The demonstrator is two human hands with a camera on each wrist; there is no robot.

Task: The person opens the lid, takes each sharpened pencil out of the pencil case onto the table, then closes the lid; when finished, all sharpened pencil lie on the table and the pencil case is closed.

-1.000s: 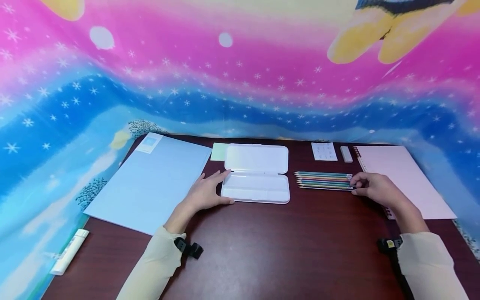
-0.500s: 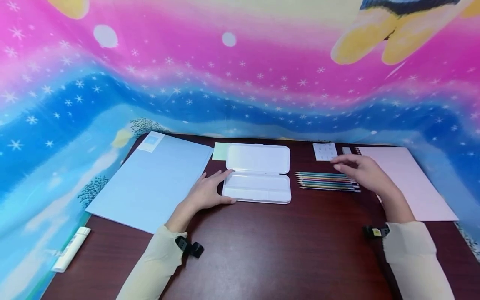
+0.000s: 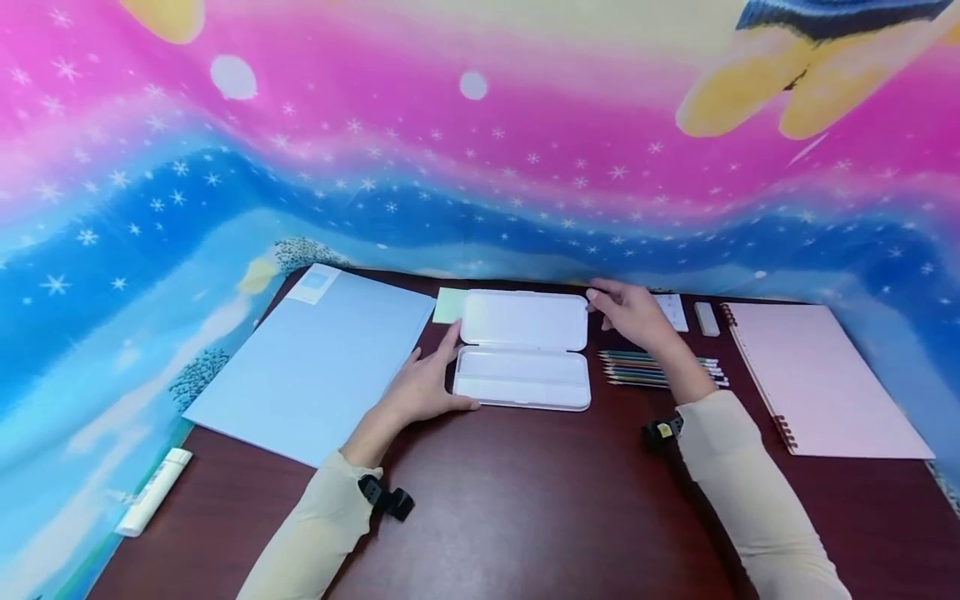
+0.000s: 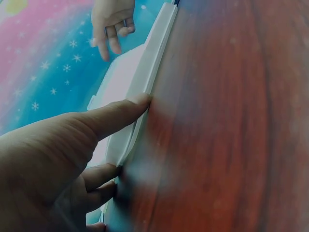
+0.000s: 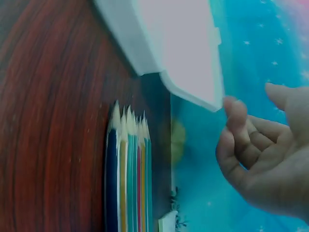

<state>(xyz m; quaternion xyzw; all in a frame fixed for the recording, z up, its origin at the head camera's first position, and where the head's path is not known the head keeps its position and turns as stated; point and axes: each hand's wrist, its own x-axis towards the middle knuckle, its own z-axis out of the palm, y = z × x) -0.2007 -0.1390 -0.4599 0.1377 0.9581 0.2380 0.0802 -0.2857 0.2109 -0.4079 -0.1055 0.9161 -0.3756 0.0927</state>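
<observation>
A white pencil case (image 3: 525, 379) lies on the table with its lid (image 3: 525, 318) folded back. My left hand (image 3: 422, 385) holds the left end of its base. In the left wrist view, the thumb (image 4: 120, 115) lies on the front edge and the other fingers sit at the end. Beside the lid's upper right corner is my right hand (image 3: 632, 312), its fingers loosely bent with nothing between them; whether a fingertip touches the lid I cannot tell. A row of coloured pencils (image 3: 637, 371) lies right of the case, tips pointing left, partly hidden under the right forearm.
A light blue folder (image 3: 315, 358) lies at the left, a green paper (image 3: 448, 305) behind the case. A white eraser (image 3: 707, 319), a printed white card (image 3: 672, 312) and a pink spiral notebook (image 3: 832, 375) are at the right. A white tube-like object (image 3: 155, 492) lies at the left edge.
My right hand has left the pencils' eraser ends and moved left and away from me, to the lid's right corner. The left hand stays at the pencil case.
</observation>
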